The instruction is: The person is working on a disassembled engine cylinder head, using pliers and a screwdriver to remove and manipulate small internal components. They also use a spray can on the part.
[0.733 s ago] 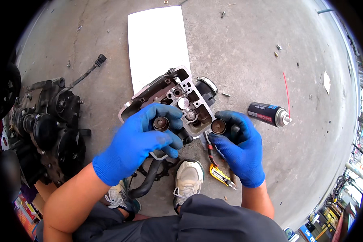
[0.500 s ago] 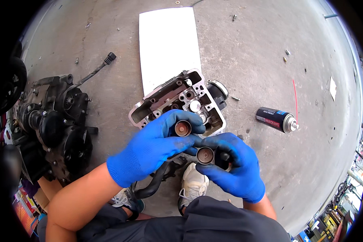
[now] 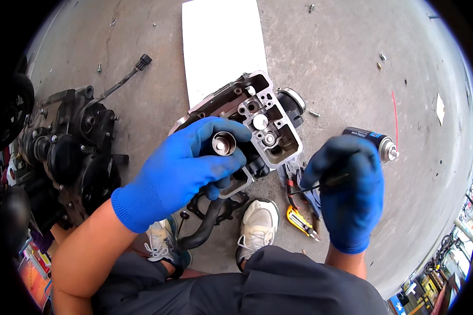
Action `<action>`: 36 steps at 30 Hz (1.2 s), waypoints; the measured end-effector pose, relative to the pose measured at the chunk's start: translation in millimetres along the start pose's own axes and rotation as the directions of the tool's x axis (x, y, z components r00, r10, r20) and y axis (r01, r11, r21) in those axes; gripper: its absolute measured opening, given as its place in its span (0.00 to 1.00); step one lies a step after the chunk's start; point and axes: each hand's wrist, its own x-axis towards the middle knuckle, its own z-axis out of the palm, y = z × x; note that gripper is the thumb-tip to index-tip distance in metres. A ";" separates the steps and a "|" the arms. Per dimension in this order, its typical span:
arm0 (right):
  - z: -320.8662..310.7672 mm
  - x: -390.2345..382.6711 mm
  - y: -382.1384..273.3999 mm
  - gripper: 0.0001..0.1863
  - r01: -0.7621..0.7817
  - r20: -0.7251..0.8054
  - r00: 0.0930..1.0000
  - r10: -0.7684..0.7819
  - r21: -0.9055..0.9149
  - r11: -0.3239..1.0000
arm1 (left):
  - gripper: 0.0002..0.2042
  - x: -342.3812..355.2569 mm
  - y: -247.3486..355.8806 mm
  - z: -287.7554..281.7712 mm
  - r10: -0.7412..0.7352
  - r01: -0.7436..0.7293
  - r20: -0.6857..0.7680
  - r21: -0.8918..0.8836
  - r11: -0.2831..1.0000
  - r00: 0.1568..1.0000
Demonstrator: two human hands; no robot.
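A thin black rod (image 3: 320, 184) is pinched in the gloved right hand (image 3: 348, 193), just above a yellow knife (image 3: 301, 220) on the floor (image 3: 341, 68). A small metal cup (image 3: 224, 143) is gripped by the left hand (image 3: 186, 170) — against the engine head (image 3: 257, 118). Farther off lie a spray can (image 3: 370, 143) and a white sheet (image 3: 222, 44).

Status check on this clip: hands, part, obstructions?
Left hand gripping small metal cup on cylinder head. Right hand pinching thin black tool. Spray can behind, apart.
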 end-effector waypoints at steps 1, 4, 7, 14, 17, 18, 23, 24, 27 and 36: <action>-4.6 7.6 0.1 0.22 0.079 -0.019 0.997 -0.080 -0.017 0.997 | 0.20 -3.8 -0.9 -1.0 -0.013 0.012 0.013 0.064 0.998 1.000; -6.4 16.3 -7.7 0.30 0.165 -0.057 0.983 -0.173 -0.129 0.978 | 0.20 -20.7 -5.2 -7.6 -0.071 0.051 0.084 0.227 0.973 0.994; 9.7 4.6 -14.6 0.28 0.065 0.072 0.995 -0.065 0.003 0.998 | 0.20 -25.0 -10.5 6.3 -0.124 0.104 0.072 0.236 0.966 0.990; 19.9 -4.2 -23.1 0.25 0.154 0.007 0.988 -0.154 -0.006 0.988 | 0.19 -19.9 -26.4 14.8 0.006 -0.009 0.041 0.070 0.997 0.999; 18.0 -1.1 -17.4 0.21 0.160 0.082 0.984 -0.157 -0.028 0.987 | 0.20 -18.1 -29.8 14.8 0.034 -0.040 0.090 0.065 0.997 0.995; 16.5 -1.4 -14.6 0.20 0.160 0.097 0.983 -0.155 -0.049 0.986 | 0.19 -17.5 -28.7 15.4 0.039 -0.044 0.087 0.059 0.997 0.995; 15.6 0.2 -7.7 0.23 0.061 0.071 0.996 -0.062 0.022 0.998 | 0.19 -16.7 -19.1 15.2 -0.041 0.038 0.096 0.030 0.999 0.995; 14.9 1.3 -6.3 0.24 0.023 0.070 0.997 -0.027 0.048 0.999 | 0.19 -17.2 -19.2 14.9 -0.041 0.041 0.095 -0.002 0.999 0.995; 11.5 1.5 -3.1 0.25 0.022 0.046 0.999 -0.026 0.080 0.997 | 0.19 -18.2 -17.7 15.3 -0.070 0.077 0.088 -0.075 0.994 0.994; 17.2 -0.8 -6.0 0.27 0.102 0.037 0.994 -0.100 -0.048 0.994 | 0.20 -17.1 -23.5 16.7 -0.058 0.066 0.088 -0.091 0.994 0.994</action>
